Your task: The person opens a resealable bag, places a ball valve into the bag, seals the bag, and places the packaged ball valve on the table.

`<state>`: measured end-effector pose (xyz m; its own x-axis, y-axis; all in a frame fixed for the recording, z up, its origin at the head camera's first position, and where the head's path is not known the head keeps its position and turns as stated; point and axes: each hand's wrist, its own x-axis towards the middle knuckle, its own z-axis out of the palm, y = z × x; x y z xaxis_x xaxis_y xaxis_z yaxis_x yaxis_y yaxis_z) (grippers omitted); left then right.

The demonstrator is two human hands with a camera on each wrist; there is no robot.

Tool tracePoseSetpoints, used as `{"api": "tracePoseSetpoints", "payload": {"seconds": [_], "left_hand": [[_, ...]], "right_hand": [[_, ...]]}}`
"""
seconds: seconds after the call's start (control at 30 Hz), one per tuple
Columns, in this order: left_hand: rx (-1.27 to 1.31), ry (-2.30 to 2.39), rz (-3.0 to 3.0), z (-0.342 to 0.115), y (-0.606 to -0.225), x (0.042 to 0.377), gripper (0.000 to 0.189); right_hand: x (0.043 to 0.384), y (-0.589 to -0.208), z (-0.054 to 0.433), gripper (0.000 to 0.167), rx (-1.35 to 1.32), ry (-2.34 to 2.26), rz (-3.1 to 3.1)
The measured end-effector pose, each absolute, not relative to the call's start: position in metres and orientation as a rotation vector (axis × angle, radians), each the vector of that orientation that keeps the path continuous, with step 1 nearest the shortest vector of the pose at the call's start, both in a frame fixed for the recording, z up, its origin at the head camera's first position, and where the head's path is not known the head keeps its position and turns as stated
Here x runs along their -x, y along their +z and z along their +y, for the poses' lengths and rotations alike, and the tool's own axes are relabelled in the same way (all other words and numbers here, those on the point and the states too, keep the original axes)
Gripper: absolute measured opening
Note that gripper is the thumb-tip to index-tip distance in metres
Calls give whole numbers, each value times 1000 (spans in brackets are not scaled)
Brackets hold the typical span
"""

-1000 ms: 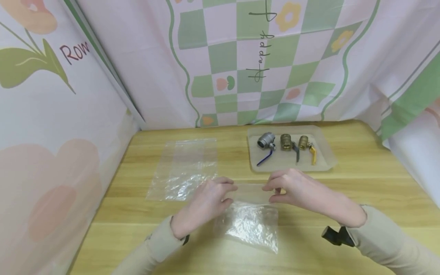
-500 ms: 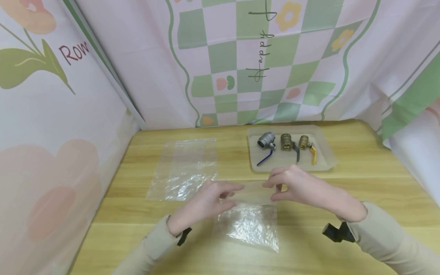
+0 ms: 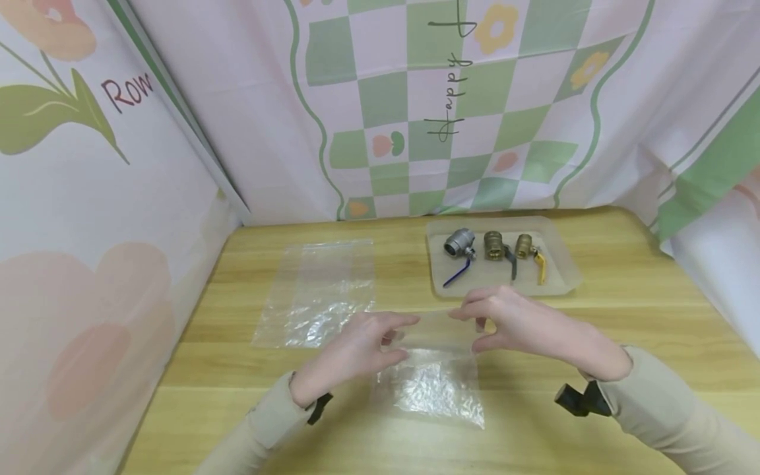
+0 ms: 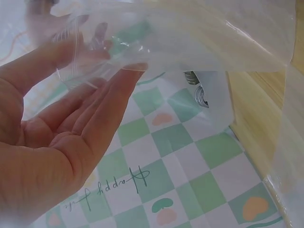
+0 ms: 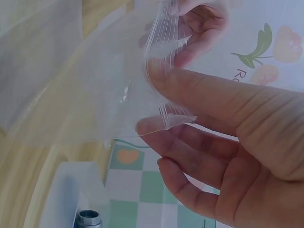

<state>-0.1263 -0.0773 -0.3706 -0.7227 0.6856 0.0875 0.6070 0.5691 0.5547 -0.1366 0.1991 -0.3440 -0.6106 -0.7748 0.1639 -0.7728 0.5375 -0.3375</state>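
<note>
Between both hands, above the table, a clear zip-top plastic bag (image 3: 433, 389) is held by its mouth end, its lower part hanging toward the front. My left hand (image 3: 356, 349) holds the left side of the mouth, thumb and forefinger spread apart on the film. The opposite side is held by my right hand (image 3: 519, 330), its thumb and forefinger likewise apart. In the right wrist view, the ribbed zip strip of the bag (image 5: 104, 80) runs by the right thumb. The left wrist view has the bag (image 4: 213, 42) stretched beyond the left fingertips. No contents show inside it.
A second clear zip-top bag (image 3: 320, 284) lies flat at the left. Behind the right hand, a translucent tray (image 3: 561, 289) bears a silver ball valve (image 3: 460, 243), a brass ball valve (image 3: 493, 245) and a smaller yellow-handled one (image 3: 524, 246). A patterned curtain (image 3: 386, 105) borders the table (image 3: 237, 422).
The left thumb and forefinger have spread apart and shifted slightly right. The right thumb and forefinger stand a little wider too. The bag's lower corner has risen slightly; tray and second bag are unmoved.
</note>
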Motion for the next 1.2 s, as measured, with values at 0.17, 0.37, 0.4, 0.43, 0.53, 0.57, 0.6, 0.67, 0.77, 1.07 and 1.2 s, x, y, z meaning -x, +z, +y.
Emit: {"api": "tracePoseSetpoints", "payload": {"seconds": [0.17,0.37,0.4,0.43,0.53,0.57,0.6,0.67,0.77,1.07,1.2], "left_hand": [[-1126,835,2660,-76,-370,128,54],[-1083,880,2604,-77,-367,129,55],[-1073,884,2598,-78,-367,129,55],[-1070,883,2595,-78,-366,129,55],[-1078,862,2595,-78,-367,130,54],[-1079,856,2594,-78,-367,131,54],[-1081,853,2593,-78,-367,131,54],[-1082,845,2590,-77,-368,131,55],[-1061,846,2581,-77,-369,131,55],[-1002,824,2584,-75,-371,132,56],[-999,839,2582,-75,-371,131,56]], "right_hand": [[137,-344,200,49,1358,-588,2754],[137,-343,200,49,1346,-584,2742],[137,-343,201,49,1346,-584,2740],[137,-343,201,49,1345,-587,2736],[137,-343,201,48,1363,-587,2726],[137,-343,202,47,1372,-583,2724],[137,-343,202,46,1381,-578,2721],[136,-343,202,43,1406,-562,2725],[136,-344,202,38,1449,-514,2753],[136,-342,199,30,1617,-569,2911],[146,-342,203,30,1661,-670,2955]]}}
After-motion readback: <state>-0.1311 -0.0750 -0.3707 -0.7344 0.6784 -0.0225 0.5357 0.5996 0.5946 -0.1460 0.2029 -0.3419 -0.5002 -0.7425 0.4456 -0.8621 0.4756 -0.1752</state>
